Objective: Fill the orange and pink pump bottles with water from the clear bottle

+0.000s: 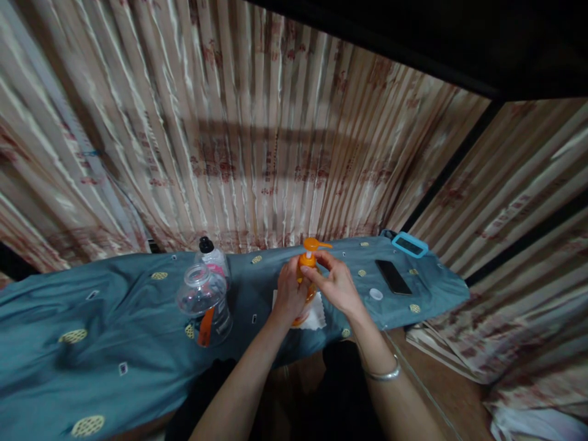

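An orange pump bottle [310, 295] stands on a white paper napkin [316, 317] in front of me. My left hand [290, 288] is wrapped round the bottle's upper part and hides much of it. The fingers of my right hand [334, 280] pinch the orange collar of the pump top [307, 260]. Above them the pump's nozzle sticks up and points right. A silver bangle [383, 370] circles my right wrist.
To the left stand a clear wide-bellied plastic bottle [202, 293] and a bottle with a black cap [214, 258]. Right of my hands lie a white cap [376, 294], a black phone [393, 277] and a blue-framed device [410, 245]. A curtain [257, 153] hangs behind the teal cloth [138, 324].
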The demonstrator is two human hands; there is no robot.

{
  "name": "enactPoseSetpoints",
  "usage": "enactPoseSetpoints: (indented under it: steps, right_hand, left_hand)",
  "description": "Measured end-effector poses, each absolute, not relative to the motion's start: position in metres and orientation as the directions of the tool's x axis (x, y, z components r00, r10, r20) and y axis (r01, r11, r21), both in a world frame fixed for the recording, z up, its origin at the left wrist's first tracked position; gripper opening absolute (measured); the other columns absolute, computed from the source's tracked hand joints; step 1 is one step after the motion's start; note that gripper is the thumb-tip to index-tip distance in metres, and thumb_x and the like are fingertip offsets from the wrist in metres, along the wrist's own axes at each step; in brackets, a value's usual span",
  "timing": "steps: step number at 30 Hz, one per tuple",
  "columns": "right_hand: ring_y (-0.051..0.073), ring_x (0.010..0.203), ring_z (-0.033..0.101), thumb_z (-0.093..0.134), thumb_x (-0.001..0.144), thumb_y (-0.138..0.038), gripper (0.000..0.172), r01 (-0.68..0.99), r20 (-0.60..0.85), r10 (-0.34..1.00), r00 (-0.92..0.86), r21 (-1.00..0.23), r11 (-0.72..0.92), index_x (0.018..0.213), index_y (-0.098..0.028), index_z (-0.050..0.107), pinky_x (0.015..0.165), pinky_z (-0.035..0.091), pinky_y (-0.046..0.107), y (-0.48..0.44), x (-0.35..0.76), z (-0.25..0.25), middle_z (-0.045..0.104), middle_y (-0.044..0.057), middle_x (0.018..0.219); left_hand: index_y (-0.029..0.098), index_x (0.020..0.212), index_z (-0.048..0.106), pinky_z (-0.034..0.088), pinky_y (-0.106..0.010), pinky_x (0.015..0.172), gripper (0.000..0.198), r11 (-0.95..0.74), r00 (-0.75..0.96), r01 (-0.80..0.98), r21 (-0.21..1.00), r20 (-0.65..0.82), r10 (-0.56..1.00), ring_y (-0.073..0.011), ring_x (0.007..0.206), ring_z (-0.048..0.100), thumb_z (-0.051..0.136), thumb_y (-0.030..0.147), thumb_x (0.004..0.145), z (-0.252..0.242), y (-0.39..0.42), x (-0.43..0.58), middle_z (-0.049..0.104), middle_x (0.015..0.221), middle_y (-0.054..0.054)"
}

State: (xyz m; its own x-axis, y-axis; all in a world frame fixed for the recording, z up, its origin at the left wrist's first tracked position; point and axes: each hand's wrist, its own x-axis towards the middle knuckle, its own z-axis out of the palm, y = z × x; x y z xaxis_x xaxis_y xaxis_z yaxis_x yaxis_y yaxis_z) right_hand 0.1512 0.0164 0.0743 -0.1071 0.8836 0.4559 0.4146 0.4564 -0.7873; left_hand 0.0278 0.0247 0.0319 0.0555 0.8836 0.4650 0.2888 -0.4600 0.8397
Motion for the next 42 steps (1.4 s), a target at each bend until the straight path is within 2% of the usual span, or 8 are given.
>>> enactPoseSetpoints:
  steps: [6,10,14,19,25,32,36,42]
  right_hand:
    - [0.022,0.101,0.064,0.063,0.089,-0.038,0.029,0.261,0.438,0.867,-0.239,-0.830,0.492,0.110,-0.018,0.063,0.090,0.050,0.047,0.022,0.160,0.079,0.066,0.006,0.111]
    - [0.022,0.101,0.064,0.062,0.090,-0.038,0.031,0.152,0.439,0.868,-0.231,-0.865,0.478,0.113,-0.018,0.061,0.091,0.050,0.048,0.026,0.160,0.073,0.067,0.006,0.110]
    - [0.023,0.102,0.064,0.061,0.091,-0.039,0.033,0.127,0.441,0.867,-0.233,-0.870,0.477,0.116,-0.018,0.060,0.092,0.049,0.048,0.027,0.158,0.064,0.066,0.006,0.113]
    - [0.024,0.108,0.062,0.061,0.090,-0.040,0.033,0.234,0.443,0.851,-0.281,-0.829,0.508,0.115,-0.018,0.061,0.096,0.046,0.051,0.026,0.162,0.069,0.066,0.007,0.115]
    - [0.025,0.111,0.061,0.060,0.090,-0.040,0.034,0.438,0.439,0.838,-0.323,-0.716,0.544,0.116,-0.018,0.061,0.099,0.042,0.052,0.017,0.166,0.090,0.064,0.008,0.122]
    - [0.028,0.123,0.053,0.067,0.085,-0.030,0.027,0.628,0.515,0.845,-0.147,-0.611,0.482,0.108,-0.017,0.063,0.103,0.038,0.054,0.003,0.153,0.092,0.065,0.008,0.119]
    - [0.027,0.118,0.057,0.069,0.082,-0.028,0.024,0.684,0.541,0.841,-0.016,-0.607,0.404,0.102,-0.016,0.064,0.098,0.044,0.050,-0.002,0.140,0.090,0.068,0.008,0.109]
    - [0.028,0.118,0.057,0.072,0.078,-0.031,0.029,0.714,0.556,0.824,0.111,-0.621,0.323,0.101,-0.015,0.063,0.099,0.043,0.050,-0.001,0.132,0.082,0.068,0.009,0.106]
  left_hand:
    - [0.020,0.111,0.050,0.049,-0.042,0.089,0.027,-0.455,0.015,0.312,0.834,0.475,0.880,-0.0246,0.103,0.061,0.049,0.034,0.088,0.033,0.023,0.029,0.065,0.106,-0.009]
    - [0.019,0.111,0.051,0.048,-0.043,0.092,0.026,-0.458,0.025,0.307,0.834,0.474,0.880,-0.0249,0.105,0.061,0.050,0.033,0.088,0.035,0.022,0.029,0.065,0.108,-0.010]
    - [0.019,0.111,0.052,0.048,-0.044,0.093,0.027,-0.461,0.022,0.308,0.832,0.478,0.878,-0.0255,0.107,0.061,0.049,0.035,0.089,0.035,0.021,0.028,0.065,0.108,-0.010]
    - [0.018,0.113,0.050,0.048,-0.045,0.093,0.029,-0.464,0.005,0.314,0.828,0.487,0.873,-0.0257,0.107,0.060,0.049,0.033,0.088,0.031,0.023,0.029,0.064,0.110,-0.011]
    - [0.019,0.115,0.050,0.049,-0.044,0.092,0.030,-0.479,0.026,0.339,0.809,0.501,0.865,-0.0253,0.106,0.060,0.048,0.031,0.088,0.030,0.024,0.030,0.065,0.110,-0.011]
    - [0.019,0.113,0.050,0.050,-0.041,0.085,0.028,-0.494,0.044,0.349,0.796,0.512,0.858,-0.0243,0.094,0.064,0.048,0.035,0.089,0.028,0.024,0.031,0.067,0.100,-0.009]
    - [0.019,0.109,0.051,0.050,-0.040,0.081,0.028,-0.471,0.032,0.336,0.816,0.490,0.871,-0.0241,0.089,0.064,0.053,0.037,0.087,0.032,0.024,0.032,0.067,0.094,-0.008]
    - [0.019,0.103,0.053,0.049,-0.037,0.081,0.023,-0.469,0.044,0.310,0.827,0.481,0.876,-0.0218,0.087,0.063,0.053,0.036,0.087,0.035,0.022,0.031,0.066,0.091,-0.006]
